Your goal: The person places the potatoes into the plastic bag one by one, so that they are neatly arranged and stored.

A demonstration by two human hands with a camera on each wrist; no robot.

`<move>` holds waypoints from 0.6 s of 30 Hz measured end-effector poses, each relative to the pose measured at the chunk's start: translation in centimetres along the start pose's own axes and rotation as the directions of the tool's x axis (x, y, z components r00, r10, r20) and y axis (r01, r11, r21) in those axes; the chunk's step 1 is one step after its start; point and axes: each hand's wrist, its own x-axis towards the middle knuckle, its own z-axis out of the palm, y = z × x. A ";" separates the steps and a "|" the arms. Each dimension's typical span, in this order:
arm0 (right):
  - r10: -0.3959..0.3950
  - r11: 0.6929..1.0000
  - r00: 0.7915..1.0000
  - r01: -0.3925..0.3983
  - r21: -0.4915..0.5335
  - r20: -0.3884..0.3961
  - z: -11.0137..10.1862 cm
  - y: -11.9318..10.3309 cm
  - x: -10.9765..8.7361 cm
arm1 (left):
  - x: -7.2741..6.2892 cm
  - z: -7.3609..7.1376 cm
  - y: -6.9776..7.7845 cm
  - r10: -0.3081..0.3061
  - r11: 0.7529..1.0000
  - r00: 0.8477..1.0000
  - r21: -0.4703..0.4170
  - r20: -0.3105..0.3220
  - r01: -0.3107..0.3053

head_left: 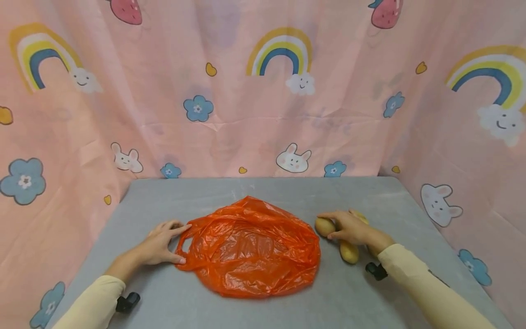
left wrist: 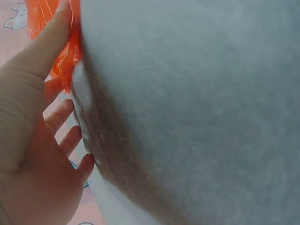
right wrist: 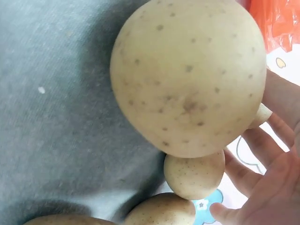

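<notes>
An orange plastic bag [head_left: 255,256] lies spread flat on the grey table, its handle loop pointing left. At that loop is my left hand [head_left: 158,242], its thumb and index finger spread wide, their tips touching the handle's two strips. Orange film [left wrist: 70,51] shows beside the thumb in the left wrist view. Right of the bag, my right hand [head_left: 349,227] grips a potato [head_left: 323,226] between thumb and index finger. Another potato [head_left: 349,252] lies below this hand, and more are partly hidden behind it. One large potato [right wrist: 187,79] fills much of the right wrist view.
The grey table [head_left: 164,301] stretches around the bag. A pink printed curtain [head_left: 242,146] hangs behind the table and along both sides. Smaller potatoes [right wrist: 194,176] sit close beside the large one in the right wrist view.
</notes>
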 end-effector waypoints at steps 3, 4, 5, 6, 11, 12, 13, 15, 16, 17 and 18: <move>0.010 1.000 1.000 -0.010 0.003 0.001 -0.1 -0.1 0.1 | 0.1 -0.1 0.2 -0.007 1.000 1.000 0.000 0.012 0.007; 0.010 1.000 1.000 -0.010 -0.001 -0.002 -0.2 -0.1 0.1 | 0.1 -0.1 0.2 -0.008 1.000 1.000 0.000 0.016 0.008; 0.009 1.000 1.000 -0.009 -0.009 -0.007 -0.2 -0.1 0.0 | 0.0 -0.2 0.3 -0.009 1.000 1.000 0.002 0.018 0.009; 0.013 1.000 1.000 -0.013 -0.010 -0.014 -0.3 -0.1 0.0 | 0.0 -0.2 0.3 -0.010 1.000 1.000 0.005 0.021 0.010; -0.021 0.997 0.998 0.026 0.074 -0.064 -1.0 -0.1 0.1 | 0.2 -0.3 0.4 -0.014 1.000 1.000 0.010 0.028 0.014; -0.029 0.994 0.997 0.036 0.100 -0.073 -1.2 -0.2 0.2 | 0.2 -0.3 0.4 -0.015 1.000 0.999 0.009 0.030 0.015; -0.041 0.992 0.996 0.051 0.117 -0.083 -1.4 -0.3 0.3 | 0.2 -0.3 0.4 -0.018 1.000 0.999 0.008 0.033 0.018; -0.055 0.988 0.993 0.069 0.138 -0.104 -1.8 -0.7 0.5 | 0.1 -0.3 0.4 -0.022 1.000 0.999 0.004 0.038 0.022; -0.059 0.987 0.992 0.075 0.141 -0.115 -2.0 -1.0 0.6 | 0.1 -0.4 0.5 -0.023 1.000 0.999 0.003 0.040 0.023; -0.059 0.986 0.991 0.077 0.145 -0.123 -2.1 -1.2 0.8 | 0.1 -0.4 0.5 -0.025 1.000 0.999 0.001 0.042 0.025; -0.066 0.985 0.989 0.085 0.149 -0.131 -2.3 -1.6 1.0 | 0.1 -0.4 0.5 -0.026 1.000 0.999 0.000 0.044 0.026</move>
